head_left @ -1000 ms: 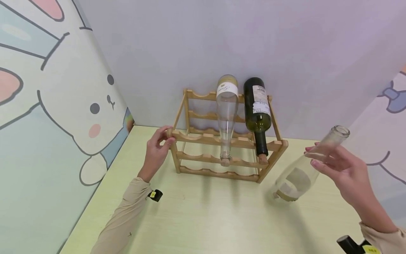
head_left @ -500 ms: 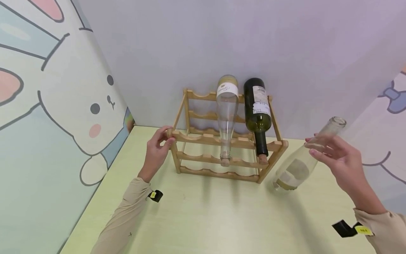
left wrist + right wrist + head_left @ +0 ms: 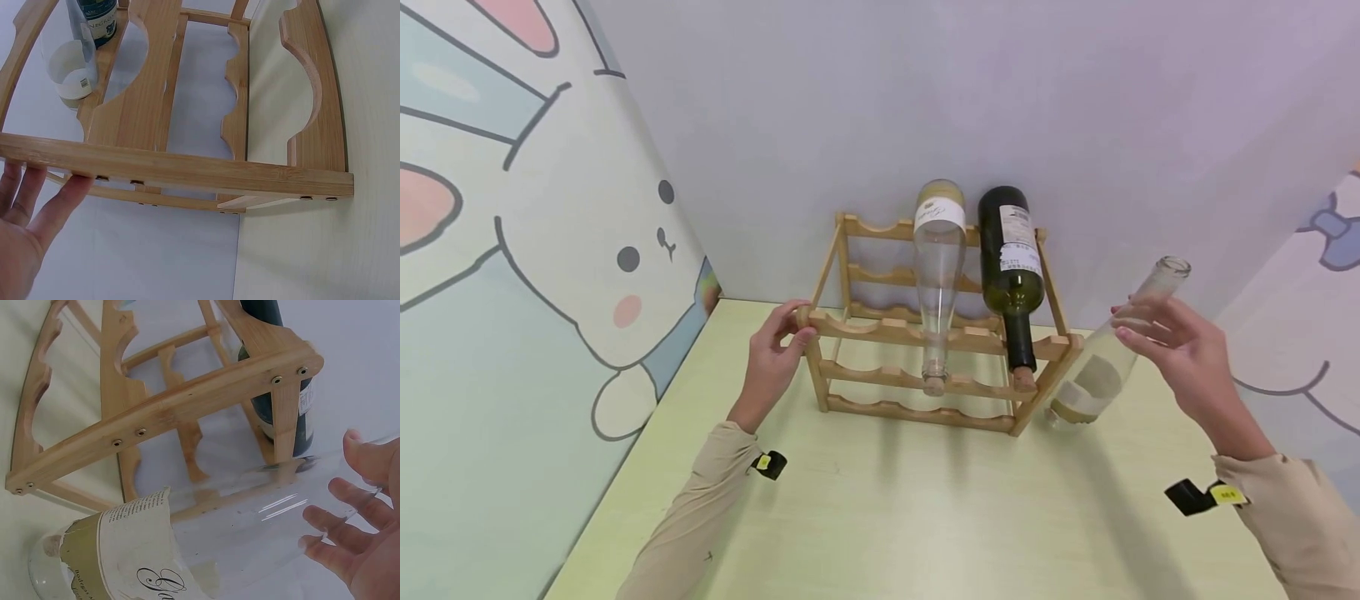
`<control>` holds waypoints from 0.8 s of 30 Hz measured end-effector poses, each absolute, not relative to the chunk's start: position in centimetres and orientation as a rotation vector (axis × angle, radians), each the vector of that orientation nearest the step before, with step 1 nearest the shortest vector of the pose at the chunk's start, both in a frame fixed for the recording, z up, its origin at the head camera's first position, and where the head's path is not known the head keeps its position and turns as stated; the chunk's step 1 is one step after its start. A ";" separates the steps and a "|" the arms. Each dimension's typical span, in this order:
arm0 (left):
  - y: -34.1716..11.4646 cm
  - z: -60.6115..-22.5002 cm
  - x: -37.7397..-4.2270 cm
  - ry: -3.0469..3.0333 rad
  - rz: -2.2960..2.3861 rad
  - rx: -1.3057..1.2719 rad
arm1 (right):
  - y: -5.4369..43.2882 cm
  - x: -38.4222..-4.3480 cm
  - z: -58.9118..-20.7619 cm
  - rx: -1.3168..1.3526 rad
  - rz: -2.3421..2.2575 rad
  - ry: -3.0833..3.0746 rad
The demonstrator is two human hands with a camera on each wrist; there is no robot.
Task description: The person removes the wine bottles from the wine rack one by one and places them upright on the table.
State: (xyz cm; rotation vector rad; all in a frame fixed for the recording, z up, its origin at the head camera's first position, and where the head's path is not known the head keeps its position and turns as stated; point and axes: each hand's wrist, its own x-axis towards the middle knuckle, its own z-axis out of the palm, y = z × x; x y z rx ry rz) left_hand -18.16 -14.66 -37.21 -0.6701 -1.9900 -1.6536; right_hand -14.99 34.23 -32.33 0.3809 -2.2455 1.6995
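Note:
My left hand (image 3: 772, 360) grips the front left corner of a wooden wine rack (image 3: 880, 406), thumb at the front. In the left wrist view its fingertips (image 3: 76, 182) press the side post. My right hand (image 3: 1187, 354) holds a clear glass bottle (image 3: 1097, 375) around its upper part, mouth up, tilted to the right, its base low beside the rack's right side. A torn cream and gold label (image 3: 131, 550) shows on it in the right wrist view. On the rack's top tier lie a corked clear bottle (image 3: 937, 250) and a corked dark green wine bottle (image 3: 1011, 258), necks to the front.
The rack stands on a pale yellow-green table (image 3: 880, 517) close to a plain grey wall (image 3: 925, 92). A rabbit mural (image 3: 580, 225) covers the left wall. More cartoon drawing shows on the right wall (image 3: 1300, 333).
My right hand has carried the clear bottle left and away from me, nearer the rack's right side. The left hand and the two racked bottles hold their places.

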 end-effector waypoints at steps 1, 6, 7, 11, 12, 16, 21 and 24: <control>-14.6 -37.2 -18.2 -1.990 -1.655 -0.672 | 34.3 -15.2 -32.4 0.376 1.694 -2.252; -14.5 -37.3 -18.2 -1.987 -1.661 -0.673 | 34.3 -16.3 -32.7 0.361 1.652 -2.283; -14.5 -37.4 -18.2 -1.987 -1.661 -0.673 | 34.3 -16.5 -32.7 0.357 1.639 -2.292; -14.5 -37.4 -18.2 -1.983 -1.653 -0.671 | 34.2 -17.3 -32.9 0.332 1.544 -2.336; -14.5 -37.4 -18.2 -1.982 -1.651 -0.673 | 34.1 -17.4 -32.9 0.328 1.544 -2.334; -14.5 -37.3 -18.3 -1.977 -1.647 -0.682 | 34.1 -18.1 -33.2 0.321 1.558 -2.304; -14.5 -37.2 -18.2 -1.985 -1.654 -0.670 | 33.9 -18.9 -33.6 0.345 1.677 -2.213; -14.5 -37.2 -18.2 -1.994 -1.661 -0.657 | 33.8 -19.2 -33.9 0.349 1.691 -2.204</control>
